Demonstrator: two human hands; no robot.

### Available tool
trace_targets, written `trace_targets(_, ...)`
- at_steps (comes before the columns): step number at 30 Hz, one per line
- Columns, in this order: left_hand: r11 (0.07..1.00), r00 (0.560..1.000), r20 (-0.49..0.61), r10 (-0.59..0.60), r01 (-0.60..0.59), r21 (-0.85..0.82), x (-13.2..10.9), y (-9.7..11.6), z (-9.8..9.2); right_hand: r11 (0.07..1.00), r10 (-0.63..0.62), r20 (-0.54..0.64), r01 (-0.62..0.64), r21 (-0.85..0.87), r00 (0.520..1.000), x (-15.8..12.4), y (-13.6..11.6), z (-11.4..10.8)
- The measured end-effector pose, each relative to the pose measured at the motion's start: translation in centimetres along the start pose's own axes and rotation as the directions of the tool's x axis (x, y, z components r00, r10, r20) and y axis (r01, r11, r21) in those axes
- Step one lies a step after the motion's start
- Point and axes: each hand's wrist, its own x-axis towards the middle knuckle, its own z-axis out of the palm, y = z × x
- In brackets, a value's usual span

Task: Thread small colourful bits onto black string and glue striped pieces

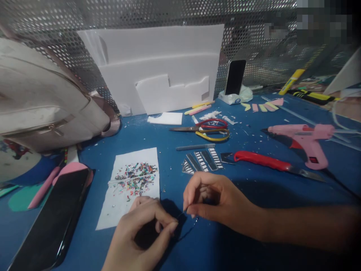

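Observation:
A dark, thin string strung with tiny shiny beads (188,233) sags in a loop between my two hands, just above the blue tabletop. The thumb and forefinger of my left hand (149,229) pinch one part of it. My right hand (216,197) pinches another part, a short way to the right, with a taut stretch between the fingertips. Whether a needle is in the fingers I cannot tell. Beside my left hand, a creased white paper (108,210) bears a scatter of small multicoloured beads (138,175). Striped black-and-white strips (201,161) lie just beyond my right hand.
A red-handled knife (262,161) and a pink glue gun (304,135) lie at right. Scissors (203,128) rest mid-table. A black phone (53,218) is at left, near a pale bag (50,98). White boards (158,49) and another phone (235,77) stand behind.

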Motion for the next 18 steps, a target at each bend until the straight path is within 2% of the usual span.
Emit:
trace_targets(8, 0.999, 0.999, 0.03, 0.032, -0.033, 0.021, 0.09, -0.2, 0.1, 0.996, -0.054, -0.009, 0.054, -0.07, 0.998, -0.07, -0.2, 0.16)
trace_targets(18, 0.998, 0.998, 0.031, 0.048, -0.049, 0.033, 0.07, -0.15, 0.06, 0.994, -0.063, 0.002, 0.063, -0.088, 0.998, -0.08, -0.1, 0.16)
